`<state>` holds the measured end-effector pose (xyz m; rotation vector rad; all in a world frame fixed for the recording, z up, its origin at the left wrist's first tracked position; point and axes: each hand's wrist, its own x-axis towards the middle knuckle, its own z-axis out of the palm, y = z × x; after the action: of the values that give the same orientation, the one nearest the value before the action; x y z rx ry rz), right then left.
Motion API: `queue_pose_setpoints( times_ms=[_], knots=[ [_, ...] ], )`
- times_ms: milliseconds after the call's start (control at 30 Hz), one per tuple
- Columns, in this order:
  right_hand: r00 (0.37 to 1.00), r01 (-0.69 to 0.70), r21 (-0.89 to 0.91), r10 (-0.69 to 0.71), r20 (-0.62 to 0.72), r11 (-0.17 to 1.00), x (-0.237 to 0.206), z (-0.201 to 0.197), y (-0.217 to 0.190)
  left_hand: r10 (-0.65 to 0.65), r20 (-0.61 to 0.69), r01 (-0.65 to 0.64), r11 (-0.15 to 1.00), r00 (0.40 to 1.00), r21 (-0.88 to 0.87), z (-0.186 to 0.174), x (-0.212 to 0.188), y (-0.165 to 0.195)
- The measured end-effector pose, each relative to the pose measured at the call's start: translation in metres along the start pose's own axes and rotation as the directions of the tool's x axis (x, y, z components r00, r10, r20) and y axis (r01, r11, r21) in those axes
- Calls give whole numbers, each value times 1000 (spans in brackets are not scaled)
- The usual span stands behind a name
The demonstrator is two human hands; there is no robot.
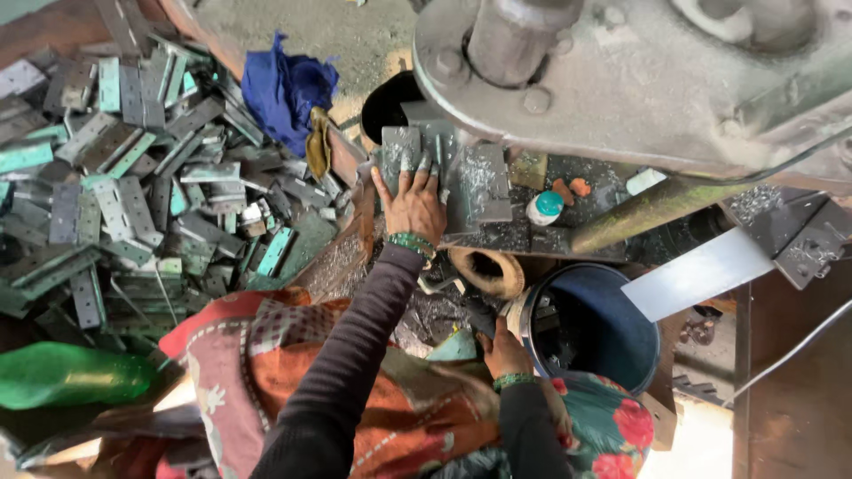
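Cluttered workshop under a grey press machine (639,71), left hand (413,202) spread flat on a metal plate (401,151), right hand (504,350) gripping a blue bucket (612,341) rim, hinge plates (124,177) heaped nearby

There is one view only, from a camera on the person's head, so no second view shares any of the scene. It looks steeply down and a little forward, over the person's lap and along both dark sleeves. The left hand (414,202) reaches up to mid-frame at the near edge of the dark worktop (497,232), while the right hand (502,348) sits low and close to the lens. The grey press machine (639,80) overhangs the top right, very near. The heap of metal hinge plates (124,177) fills the left side, and the blue bucket (590,324) lies low on the right.
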<state>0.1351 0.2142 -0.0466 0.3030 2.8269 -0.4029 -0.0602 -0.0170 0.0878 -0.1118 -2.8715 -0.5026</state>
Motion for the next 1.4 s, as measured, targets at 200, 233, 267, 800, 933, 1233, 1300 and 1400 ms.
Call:
queue_pose_setpoints(
  times_ms=[200, 233, 267, 800, 933, 1233, 1300, 1400],
  knots=[
    [994, -14, -81, 23, 107, 997, -17, -73, -13, 26, -62, -23, 999, 998, 46, 3, 14, 3],
    [995, -16, -73, 23, 96, 997, -20, -76, -15, 10, -49, -9, 999, 999, 37, 5, 17, 3],
    [997, -13, -65, 17, 69, 998, -21, -75, -15, -1, -52, 3, 1000, 999, 28, 7, 22, 3],
    [995, -28, -5, 29, 94, 1000, -28, -95, -34, 59, 149, -83, 984, 987, 160, -25, 8, -2],
    [998, -25, -53, 27, 54, 998, -35, -120, -59, 59, 48, -62, 995, 997, 78, -15, -54, 10],
    [1000, 22, 22, -22, -15, 1000, -25, -91, -44, 449, -222, -492, 847, 865, -202, -23, -70, -10],
    [999, 26, 23, -25, -37, 999, -21, -83, -40, 502, -181, -532, 818, 846, -217, -40, -55, -7],
    [998, 51, -1, -51, -46, 999, -19, -72, -34, 230, 25, -205, 910, 973, -360, -59, -37, 12]
  ],
)
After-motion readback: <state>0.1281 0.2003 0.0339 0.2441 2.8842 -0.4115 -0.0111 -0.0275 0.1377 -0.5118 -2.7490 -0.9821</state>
